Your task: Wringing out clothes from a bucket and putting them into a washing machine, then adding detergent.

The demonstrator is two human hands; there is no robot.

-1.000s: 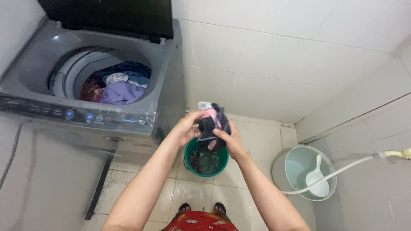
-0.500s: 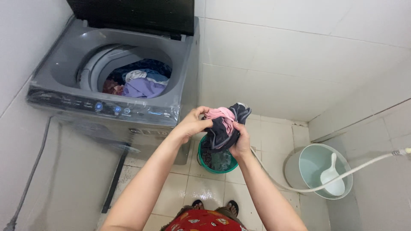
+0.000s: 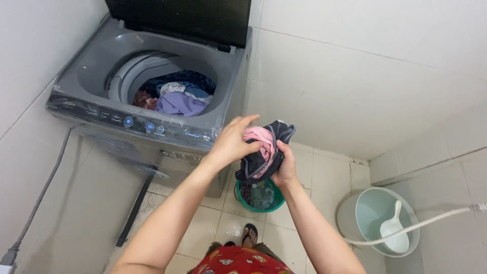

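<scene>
Wringing a bunched dark-grey and pink wet garment (image 3: 264, 149), the person's left hand (image 3: 234, 142) and right hand (image 3: 285, 167) are both clamped on the cloth, now higher and nearer the open grey top-loading washing machine (image 3: 96, 76) than a second ago. It hangs above the green plastic bucket (image 3: 261, 197), suggesting the squeezing is nearly finished.

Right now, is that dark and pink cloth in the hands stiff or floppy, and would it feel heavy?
Probably floppy: the cloth bunches and folds between the left hand and right hand. It may be wet, so heavier than it looks, since it is held right above a green bucket holding dark clothes. Likely easy to grip, not slippery, as both hands squeeze it into a wad.
</scene>
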